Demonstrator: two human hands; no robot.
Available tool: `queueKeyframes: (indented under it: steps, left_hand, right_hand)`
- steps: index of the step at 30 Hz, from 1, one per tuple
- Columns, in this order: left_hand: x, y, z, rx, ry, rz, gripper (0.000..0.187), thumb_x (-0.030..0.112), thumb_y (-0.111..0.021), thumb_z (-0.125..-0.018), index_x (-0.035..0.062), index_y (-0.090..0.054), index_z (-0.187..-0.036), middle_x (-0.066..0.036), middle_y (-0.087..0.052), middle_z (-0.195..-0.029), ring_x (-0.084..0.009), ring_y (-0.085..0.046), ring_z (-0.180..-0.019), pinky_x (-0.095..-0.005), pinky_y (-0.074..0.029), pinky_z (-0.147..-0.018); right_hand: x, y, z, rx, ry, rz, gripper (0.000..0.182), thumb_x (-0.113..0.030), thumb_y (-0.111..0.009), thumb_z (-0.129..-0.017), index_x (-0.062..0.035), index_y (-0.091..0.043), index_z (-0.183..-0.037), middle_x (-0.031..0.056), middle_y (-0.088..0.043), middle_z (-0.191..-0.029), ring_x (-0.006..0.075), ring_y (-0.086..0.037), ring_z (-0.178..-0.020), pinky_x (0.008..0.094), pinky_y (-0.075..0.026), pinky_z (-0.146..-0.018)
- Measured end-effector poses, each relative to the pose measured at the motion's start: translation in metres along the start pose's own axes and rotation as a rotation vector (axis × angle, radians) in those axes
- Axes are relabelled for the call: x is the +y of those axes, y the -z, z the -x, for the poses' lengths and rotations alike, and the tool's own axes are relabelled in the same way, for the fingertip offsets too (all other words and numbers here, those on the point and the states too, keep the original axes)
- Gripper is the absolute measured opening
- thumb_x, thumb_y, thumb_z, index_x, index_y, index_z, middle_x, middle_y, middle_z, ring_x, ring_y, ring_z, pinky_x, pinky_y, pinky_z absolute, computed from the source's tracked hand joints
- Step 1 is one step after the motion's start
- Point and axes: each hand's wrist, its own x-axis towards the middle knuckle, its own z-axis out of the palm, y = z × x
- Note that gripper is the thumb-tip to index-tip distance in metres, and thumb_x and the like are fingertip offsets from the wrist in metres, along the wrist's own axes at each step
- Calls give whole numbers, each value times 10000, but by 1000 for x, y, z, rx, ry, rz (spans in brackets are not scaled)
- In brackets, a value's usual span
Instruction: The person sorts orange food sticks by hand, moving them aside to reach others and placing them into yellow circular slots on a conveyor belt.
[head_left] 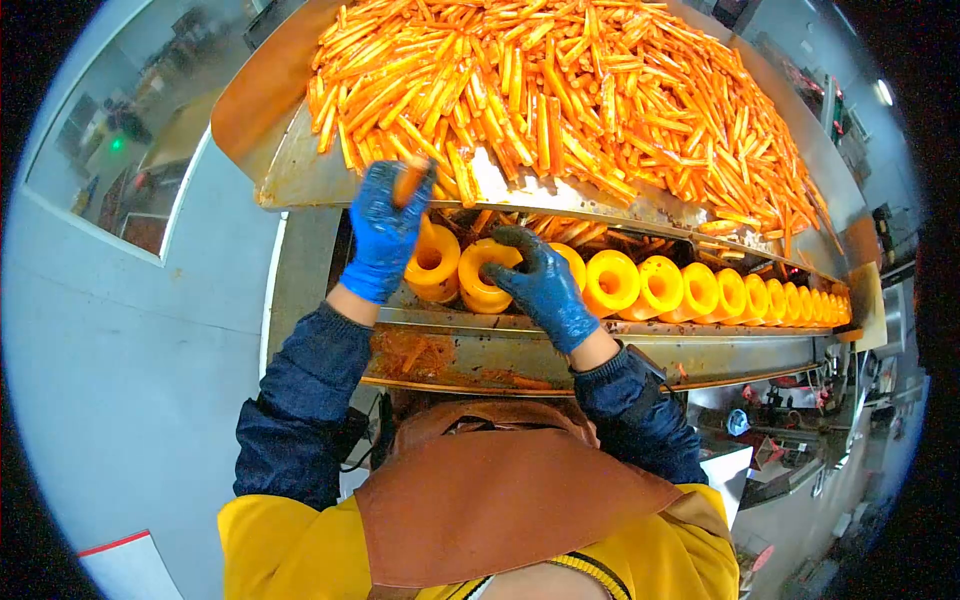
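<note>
Glossy orange sticks (560,90) lie heaped on the far metal tray (295,165). The left hand (385,225) is closed on a blurred stick (410,182); the right hand (548,290) curls over a smooth, round yellow cup (472,265), its grip unclear.

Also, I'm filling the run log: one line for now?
left hand: holds orange stick-shaped piece | right hand: at glossy yellow round-mouthed cup

Bright yellow cups (612,284), blue gloves (380,240)

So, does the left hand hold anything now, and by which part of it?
The left hand holds a stick in its fingers; the blur does not let me tell by which part.
</note>
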Motion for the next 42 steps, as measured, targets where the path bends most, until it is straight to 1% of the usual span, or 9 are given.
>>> queueKeyframes:
  steps: [4,6,10,14,18,22,27,38,42]
  left_hand:
    - [-9,1,22,-281,-133,-276,209,125,-690,-836,47,-623,-1018,-37,-613,-1031,-140,-580,-908,-306,-477,-836]
    - [-7,8,20,-98,409,241,236,74,-696,-813,32,-628,-1035,-52,-631,-998,-142,-597,-899,-285,-488,-798]
    - [-4,10,14,-37,446,306,282,75,-676,-827,35,-604,-1097,-49,-620,-1020,-129,-582,-912,-281,-476,-839]
    - [-21,8,30,-196,92,51,291,51,-711,-771,41,-606,-1043,-67,-590,-1020,-167,-587,-942,-282,-473,-843]
    - [3,12,23,-275,273,54,243,48,-705,-767,58,-625,-996,-79,-577,-1031,-196,-576,-988,-319,-470,-871]
    - [-4,30,-26,-162,23,-298,262,120,-705,-775,65,-631,-1021,-125,-592,-1042,-288,-582,-1007,-351,-468,-889]
    - [-81,44,-67,-345,-3,-658,669,422,-699,-765,96,-479,-1306,-242,-523,-1234,-390,-487,-1151,-450,-384,-998]
    - [-71,23,-55,-447,41,-792,598,482,-626,-797,174,-511,-1296,-212,-481,-1308,-397,-473,-1168,-451,-409,-980]
    - [-76,21,-55,-408,-8,-817,512,461,-636,-792,172,-580,-1212,-174,-544,-1249,-349,-507,-1144,-419,-424,-973]
  right_hand:
    - [10,14,2,113,148,16,351,-214,-695,-800,-50,-625,-1101,150,-642,-1051,228,-633,-908,335,-507,-769]
    - [19,25,8,168,199,64,336,-202,-698,-799,-43,-633,-1088,141,-655,-1023,254,-631,-919,337,-501,-804]
    - [12,32,4,105,122,12,266,-182,-682,-805,-46,-658,-1031,138,-666,-986,275,-646,-881,345,-506,-786]
    - [-15,38,-28,88,276,319,206,-239,-638,-830,-68,-682,-935,155,-666,-930,328,-640,-843,376,-508,-748]
    - [-45,17,-96,94,343,412,327,-400,-625,-814,-88,-668,-900,156,-652,-853,327,-633,-837,410,-510,-729]
    - [-80,-26,-146,-101,147,719,527,-501,-648,-777,-99,-608,-1114,199,-628,-1007,359,-619,-924,435,-505,-804]
    - [-52,-56,-165,-166,174,901,417,-336,-580,-845,-106,-538,-1191,182,-585,-1083,396,-592,-973,464,-505,-788]
    - [1,64,-139,-5,229,210,557,-274,-647,-803,41,-497,-1238,264,-543,-1219,344,-542,-1136,390,-416,-979]
    - [-19,89,-104,122,56,-384,390,-140,-658,-813,14,-557,-1156,45,-637,-958,112,-590,-826,273,-482,-747]
